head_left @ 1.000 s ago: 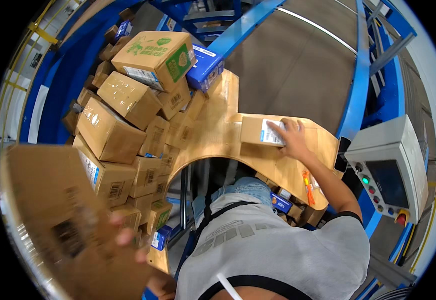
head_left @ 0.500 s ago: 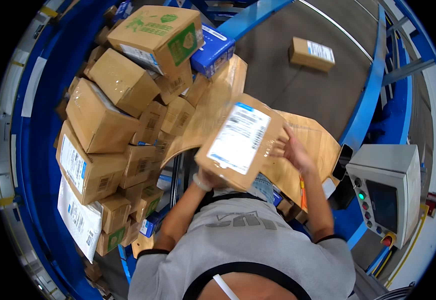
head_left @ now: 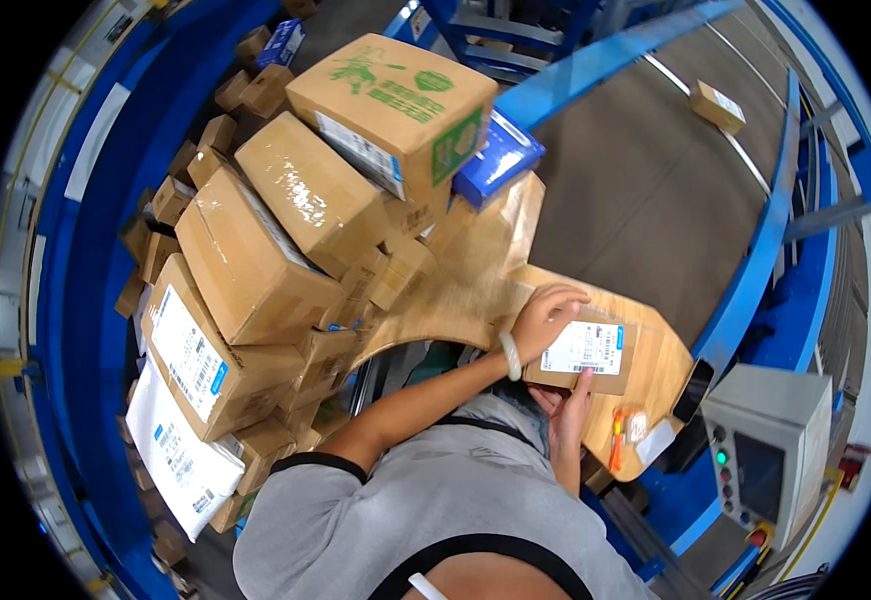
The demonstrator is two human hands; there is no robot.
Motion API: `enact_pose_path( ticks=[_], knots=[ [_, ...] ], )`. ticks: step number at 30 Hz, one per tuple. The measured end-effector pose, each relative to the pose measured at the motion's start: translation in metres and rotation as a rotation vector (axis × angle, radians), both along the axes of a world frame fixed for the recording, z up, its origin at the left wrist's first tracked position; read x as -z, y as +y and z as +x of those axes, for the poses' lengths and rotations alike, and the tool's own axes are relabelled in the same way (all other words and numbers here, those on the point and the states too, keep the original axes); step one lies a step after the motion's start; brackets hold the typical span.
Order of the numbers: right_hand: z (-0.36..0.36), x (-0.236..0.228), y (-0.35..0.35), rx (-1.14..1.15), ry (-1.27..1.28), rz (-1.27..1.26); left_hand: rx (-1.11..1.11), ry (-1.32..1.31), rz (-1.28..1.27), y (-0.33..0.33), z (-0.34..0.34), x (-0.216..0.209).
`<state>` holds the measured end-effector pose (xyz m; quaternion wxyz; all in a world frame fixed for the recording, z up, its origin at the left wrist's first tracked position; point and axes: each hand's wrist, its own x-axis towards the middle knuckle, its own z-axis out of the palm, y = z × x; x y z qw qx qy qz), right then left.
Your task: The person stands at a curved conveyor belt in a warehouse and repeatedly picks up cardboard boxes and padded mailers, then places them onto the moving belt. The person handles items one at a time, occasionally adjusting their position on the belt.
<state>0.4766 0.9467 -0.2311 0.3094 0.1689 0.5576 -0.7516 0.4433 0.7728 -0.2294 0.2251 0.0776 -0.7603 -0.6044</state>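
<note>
A small brown cardboard box (head_left: 611,378) with a white and blue label is tilted over the wooden worktop, right in front of me. My left hand (head_left: 548,318), with a pale bracelet at its wrist, is closed over the box's far left corner, fingers bent. My right hand (head_left: 568,408) grips the near edge, thumb on top and the other fingers partly hidden beneath. Whether the box's underside touches the worktop (head_left: 656,340) is hidden.
Piled cardboard boxes (head_left: 256,255) fill the left side, with a blue box (head_left: 498,160) and a white mailer bag (head_left: 181,450). An orange-handled tool (head_left: 617,440) lies at the worktop's right. Beyond are a conveyor belt (head_left: 646,170) carrying a box (head_left: 718,108) and a control panel (head_left: 764,440).
The held box has moved right and lower and turned, with both hands shifting their grip. My left hand now comes over its far left corner. The box on the belt appears farther off.
</note>
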Motion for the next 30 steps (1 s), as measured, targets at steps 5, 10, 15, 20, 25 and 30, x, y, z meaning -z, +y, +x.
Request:
enact_pose_path(
  ticks=[5, 10, 15, 20, 25, 30],
  knots=[
    [-0.1, 0.031, -0.036, -0.006, 0.182, -0.086, -0.084, 0.026, 0.183, -0.034, 0.05, -0.032],
    [-0.223, 0.01, -0.083, -0.067, 0.063, -0.049, -0.089, 0.046, 0.434, -0.062, 0.081, -0.021],
    [-0.118, -0.165, -0.181, -0.58, 0.869, -0.105, -0.188, 0.041, 0.586, -0.069, 0.13, -0.006],
    [-0.104, -0.206, -0.255, -0.558, 2.098, 0.39, -0.154, 0.03, 0.585, -0.064, 0.146, -0.007],
    [-0.131, -0.19, -0.294, -0.545, 2.185, 0.211, -0.188, 0.044, 0.548, -0.063, 0.155, -0.01],
    [-0.16, -0.245, -0.276, -0.417, 1.599, 0.007, -0.19, 0.048, 0.544, -0.066, 0.163, -0.034]
  ],
)
